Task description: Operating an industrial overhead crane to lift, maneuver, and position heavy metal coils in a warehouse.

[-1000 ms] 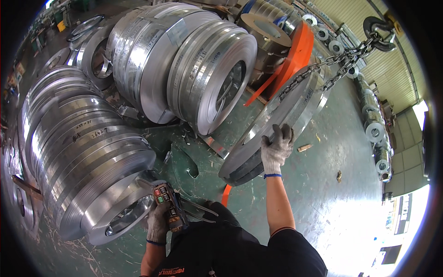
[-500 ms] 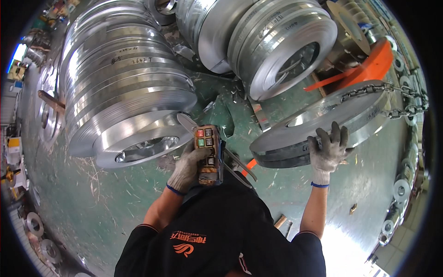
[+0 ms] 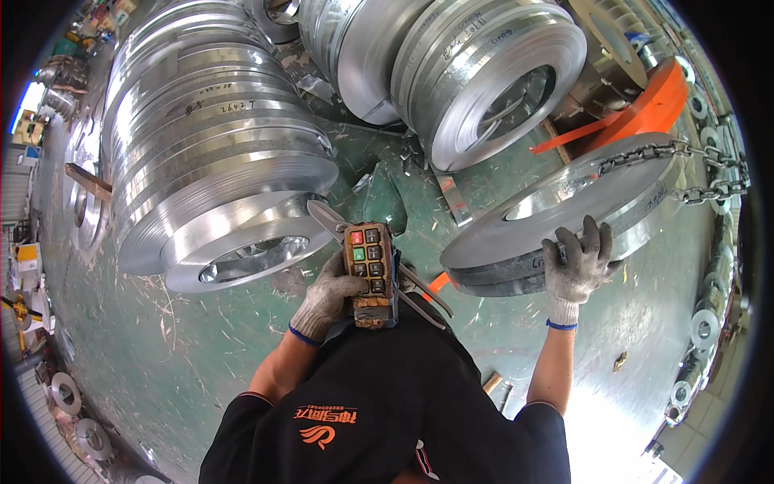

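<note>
My left hand (image 3: 326, 294), in a grey-white work glove, is closed around a worn crane remote control (image 3: 372, 310) with red, green and dark buttons. Its thumb lies across the front, near the lower buttons. Metal shears (image 3: 325, 216) pass behind the remote, blade at upper left and handles at lower right; what grips them is hidden. My gloved right hand (image 3: 576, 262) rests with fingers spread on the outer edge of a tilted steel strip coil (image 3: 500, 258). A chain (image 3: 645, 153) runs through this coil and off to the right.
A long row of steel coils (image 3: 218, 169) lies on its side at left, with more coils (image 3: 484, 89) at the far middle. An orange metal piece (image 3: 645, 105) stands behind the chained coil. Metal scraps (image 3: 455, 202) and a wood piece (image 3: 492, 383) lie on the green floor.
My left thumb has slid lower on the remote, and more buttons show. The remote has tipped its face more toward view. My right hand stays on the coil, which has barely shifted.
</note>
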The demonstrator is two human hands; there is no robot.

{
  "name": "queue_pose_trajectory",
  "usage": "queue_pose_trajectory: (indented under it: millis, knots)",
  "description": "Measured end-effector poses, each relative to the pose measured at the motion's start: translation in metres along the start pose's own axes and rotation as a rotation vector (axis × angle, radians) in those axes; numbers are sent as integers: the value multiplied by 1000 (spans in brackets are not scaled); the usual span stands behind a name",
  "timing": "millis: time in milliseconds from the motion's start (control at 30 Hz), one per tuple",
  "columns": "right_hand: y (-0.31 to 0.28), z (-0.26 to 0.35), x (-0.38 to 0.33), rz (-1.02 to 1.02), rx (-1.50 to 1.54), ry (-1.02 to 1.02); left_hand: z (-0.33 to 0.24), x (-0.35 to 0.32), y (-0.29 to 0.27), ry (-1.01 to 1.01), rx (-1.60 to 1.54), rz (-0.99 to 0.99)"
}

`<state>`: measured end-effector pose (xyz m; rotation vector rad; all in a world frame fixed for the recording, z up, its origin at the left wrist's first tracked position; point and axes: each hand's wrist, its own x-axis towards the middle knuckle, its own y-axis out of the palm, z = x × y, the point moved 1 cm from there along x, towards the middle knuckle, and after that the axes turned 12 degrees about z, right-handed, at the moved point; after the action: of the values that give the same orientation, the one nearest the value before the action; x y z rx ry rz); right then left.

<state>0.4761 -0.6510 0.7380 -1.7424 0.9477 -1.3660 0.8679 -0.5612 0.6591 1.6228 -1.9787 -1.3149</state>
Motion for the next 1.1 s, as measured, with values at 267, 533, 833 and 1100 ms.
queue_pose_trajectory:
  millis: [267,533,833,1100]
  knots:
    - [8,-18,0,-30,5,-8,-9,18,2,-37,-55,21]
    - [4,-38,3,-26,53,2,-4,29,7,10,62,180]
    - [-6,-58,-11,43,65,27,7,46,36,-19,92,160]
    - [-12,-62,-13,101,140,14,23,67,55,2,68,171]
